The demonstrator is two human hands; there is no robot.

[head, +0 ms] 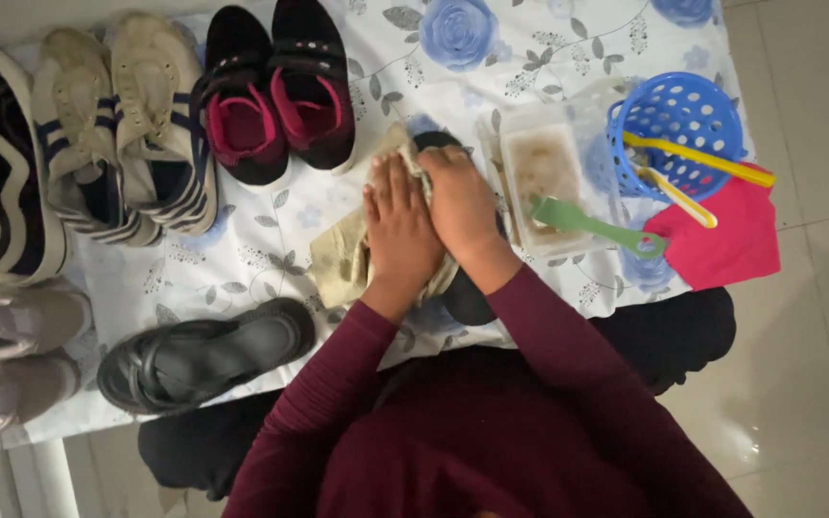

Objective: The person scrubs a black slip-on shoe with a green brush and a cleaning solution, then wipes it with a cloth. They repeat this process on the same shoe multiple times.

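Both hands meet at the middle of the sheet (271, 245), the left hand (398, 225) beside the right hand (460, 200), pressing a cloth (340, 257) onto a shoe (465, 299) that lies under them. Behind them, at the sheet's far edge, stands a pair of strap shoes (275, 91); left of those, a pair of sneakers (122, 120). Nearer the person — left of the hands — lies a sandal (203, 353). Right of the hands sits a tub (549, 177) with a brush (597, 225) across it, then a basket (678, 134) (two brushes in it).
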